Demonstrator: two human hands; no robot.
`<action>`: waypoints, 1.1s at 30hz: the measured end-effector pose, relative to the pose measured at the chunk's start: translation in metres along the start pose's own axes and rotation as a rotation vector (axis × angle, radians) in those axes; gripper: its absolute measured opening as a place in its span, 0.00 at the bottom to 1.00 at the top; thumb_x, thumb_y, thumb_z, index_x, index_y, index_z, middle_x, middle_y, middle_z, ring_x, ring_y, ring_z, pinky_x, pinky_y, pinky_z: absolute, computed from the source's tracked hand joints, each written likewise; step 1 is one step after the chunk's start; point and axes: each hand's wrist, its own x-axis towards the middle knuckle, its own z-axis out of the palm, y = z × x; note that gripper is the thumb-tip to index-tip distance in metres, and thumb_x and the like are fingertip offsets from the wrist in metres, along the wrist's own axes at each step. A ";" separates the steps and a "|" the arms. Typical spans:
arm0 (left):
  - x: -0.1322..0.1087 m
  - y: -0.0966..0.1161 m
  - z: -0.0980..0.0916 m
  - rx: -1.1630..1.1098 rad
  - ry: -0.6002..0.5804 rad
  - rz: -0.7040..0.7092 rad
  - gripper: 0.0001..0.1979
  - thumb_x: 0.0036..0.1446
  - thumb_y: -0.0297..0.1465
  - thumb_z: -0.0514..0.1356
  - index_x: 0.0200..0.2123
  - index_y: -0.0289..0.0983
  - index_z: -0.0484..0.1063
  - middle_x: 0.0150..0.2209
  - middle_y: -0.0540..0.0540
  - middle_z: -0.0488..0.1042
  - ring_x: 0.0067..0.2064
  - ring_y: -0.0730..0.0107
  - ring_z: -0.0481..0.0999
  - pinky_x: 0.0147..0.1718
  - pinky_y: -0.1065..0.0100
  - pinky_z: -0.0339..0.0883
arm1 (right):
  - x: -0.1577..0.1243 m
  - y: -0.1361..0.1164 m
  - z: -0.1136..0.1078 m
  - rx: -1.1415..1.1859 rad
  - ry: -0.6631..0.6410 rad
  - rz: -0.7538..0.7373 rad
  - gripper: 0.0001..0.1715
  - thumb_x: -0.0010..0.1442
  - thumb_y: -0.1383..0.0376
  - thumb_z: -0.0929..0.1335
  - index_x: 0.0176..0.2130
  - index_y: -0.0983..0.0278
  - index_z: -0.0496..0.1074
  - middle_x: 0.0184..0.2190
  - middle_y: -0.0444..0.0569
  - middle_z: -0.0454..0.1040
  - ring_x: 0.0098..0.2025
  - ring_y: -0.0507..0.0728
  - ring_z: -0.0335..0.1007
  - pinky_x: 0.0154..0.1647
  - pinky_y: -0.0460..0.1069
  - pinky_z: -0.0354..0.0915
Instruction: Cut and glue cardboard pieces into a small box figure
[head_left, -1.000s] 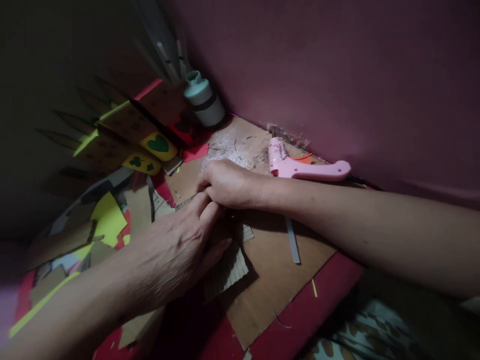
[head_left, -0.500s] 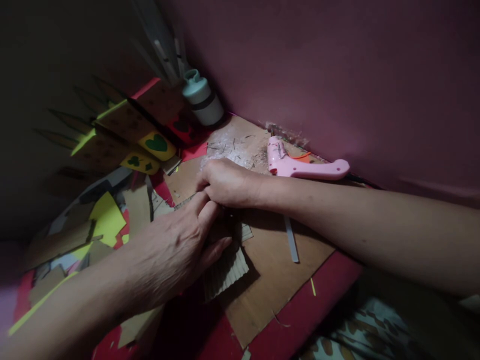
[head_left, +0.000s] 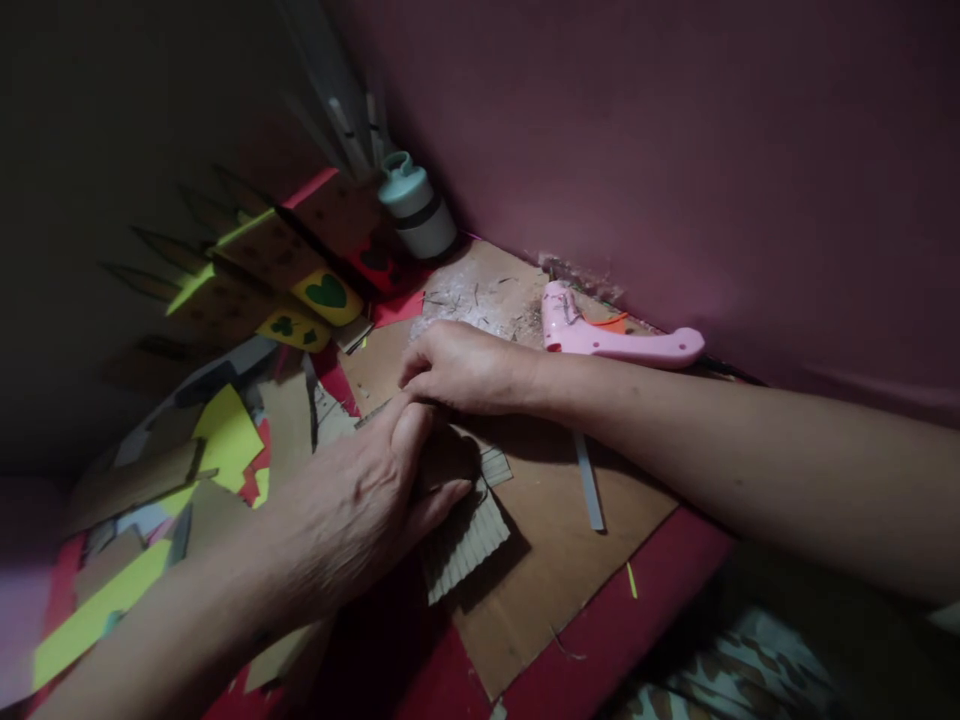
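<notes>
My left hand (head_left: 360, 485) is closed over a piece of corrugated cardboard (head_left: 471, 545), its thumb lying along the near side. Ridges show on the part that sticks out below the thumb. Touching the left fingers, my right hand (head_left: 469, 368) is curled shut at the far edge of that piece. What its fingertips pinch is hidden. Both hands are over a flat brown cardboard sheet (head_left: 555, 570). Just beyond the right forearm lies a pink glue gun (head_left: 622, 343), and a pale glue stick (head_left: 589, 485) pokes out on the near side of that forearm.
Yellow, red and brown scraps (head_left: 229, 435) pile up at the left. Behind them stand cardboard boxes with card-suit shapes (head_left: 326, 290) and a teal-lidded bottle (head_left: 416, 205). Dried glue (head_left: 472, 300) marks the sheet near the pink wall (head_left: 675, 150). The red tabletop (head_left: 637, 620) shows in front.
The whole view has shifted slightly, so things appear a little further right and lower. Both hands stay together at the corrugated cardboard, with the fingers slightly re-set.
</notes>
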 end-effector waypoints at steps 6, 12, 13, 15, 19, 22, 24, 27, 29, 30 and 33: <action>-0.007 -0.006 0.011 -0.037 0.075 -0.031 0.17 0.61 0.43 0.55 0.46 0.38 0.62 0.45 0.36 0.72 0.45 0.47 0.76 0.39 0.47 0.73 | -0.002 0.002 0.002 0.031 -0.010 0.039 0.10 0.54 0.70 0.66 0.22 0.67 0.69 0.19 0.41 0.63 0.23 0.49 0.56 0.24 0.46 0.53; -0.012 -0.011 0.013 0.001 0.160 0.010 0.22 0.62 0.48 0.54 0.50 0.40 0.60 0.49 0.36 0.69 0.46 0.47 0.75 0.40 0.47 0.73 | -0.002 0.004 0.003 0.046 0.000 0.015 0.10 0.54 0.68 0.67 0.23 0.68 0.71 0.21 0.43 0.66 0.25 0.50 0.59 0.25 0.46 0.54; -0.012 -0.009 0.011 0.013 0.141 -0.003 0.21 0.62 0.48 0.54 0.49 0.39 0.61 0.50 0.35 0.69 0.46 0.48 0.75 0.40 0.48 0.74 | -0.002 0.003 0.003 0.043 -0.003 0.010 0.10 0.55 0.69 0.67 0.23 0.68 0.72 0.22 0.43 0.67 0.26 0.50 0.60 0.26 0.46 0.55; -0.010 -0.006 0.008 0.037 0.096 -0.026 0.19 0.63 0.47 0.53 0.47 0.38 0.62 0.49 0.35 0.68 0.44 0.49 0.75 0.38 0.50 0.74 | -0.002 0.002 0.002 0.027 -0.010 0.015 0.10 0.56 0.69 0.67 0.26 0.70 0.75 0.24 0.45 0.70 0.27 0.50 0.62 0.28 0.46 0.56; -0.006 0.001 0.006 0.084 0.090 -0.017 0.17 0.63 0.43 0.52 0.46 0.37 0.63 0.48 0.34 0.69 0.42 0.51 0.75 0.36 0.51 0.74 | -0.001 0.000 0.002 -0.016 -0.013 0.040 0.10 0.57 0.71 0.66 0.31 0.71 0.78 0.27 0.48 0.74 0.30 0.51 0.65 0.29 0.46 0.58; -0.004 0.003 0.007 0.077 0.056 -0.038 0.16 0.63 0.42 0.52 0.45 0.36 0.63 0.51 0.32 0.68 0.42 0.51 0.75 0.36 0.50 0.74 | -0.001 0.000 0.002 -0.022 -0.010 0.049 0.10 0.56 0.73 0.66 0.31 0.70 0.79 0.27 0.47 0.75 0.30 0.51 0.66 0.29 0.45 0.57; -0.004 0.004 0.007 0.050 0.041 -0.035 0.13 0.63 0.40 0.51 0.43 0.36 0.63 0.48 0.33 0.69 0.42 0.52 0.75 0.35 0.51 0.73 | -0.001 0.000 0.003 -0.014 -0.007 0.054 0.11 0.55 0.74 0.66 0.30 0.70 0.78 0.26 0.47 0.74 0.29 0.51 0.65 0.29 0.45 0.57; -0.006 0.004 0.005 0.024 0.053 -0.009 0.09 0.62 0.36 0.50 0.41 0.37 0.63 0.44 0.36 0.70 0.42 0.52 0.74 0.36 0.51 0.72 | -0.002 -0.002 0.002 -0.010 0.009 0.052 0.11 0.54 0.75 0.65 0.28 0.69 0.77 0.24 0.44 0.71 0.28 0.50 0.62 0.29 0.45 0.56; -0.007 0.003 0.005 0.012 0.067 0.017 0.08 0.62 0.35 0.51 0.41 0.38 0.62 0.44 0.37 0.70 0.43 0.52 0.74 0.37 0.52 0.72 | -0.003 -0.003 0.002 -0.020 0.013 0.067 0.11 0.54 0.76 0.65 0.26 0.69 0.76 0.22 0.43 0.67 0.27 0.49 0.60 0.28 0.44 0.55; -0.008 0.003 0.004 0.003 0.077 0.027 0.07 0.62 0.35 0.51 0.41 0.38 0.61 0.44 0.37 0.70 0.43 0.53 0.74 0.38 0.52 0.72 | -0.003 -0.003 0.001 -0.026 0.014 0.074 0.11 0.54 0.76 0.65 0.26 0.68 0.76 0.21 0.42 0.66 0.27 0.49 0.59 0.28 0.44 0.55; -0.007 0.002 0.002 -0.049 0.082 0.044 0.07 0.64 0.36 0.51 0.42 0.40 0.61 0.43 0.40 0.71 0.41 0.57 0.75 0.38 0.55 0.72 | -0.003 -0.004 0.001 -0.042 0.007 0.075 0.11 0.53 0.76 0.65 0.27 0.68 0.77 0.21 0.42 0.64 0.27 0.49 0.58 0.28 0.44 0.55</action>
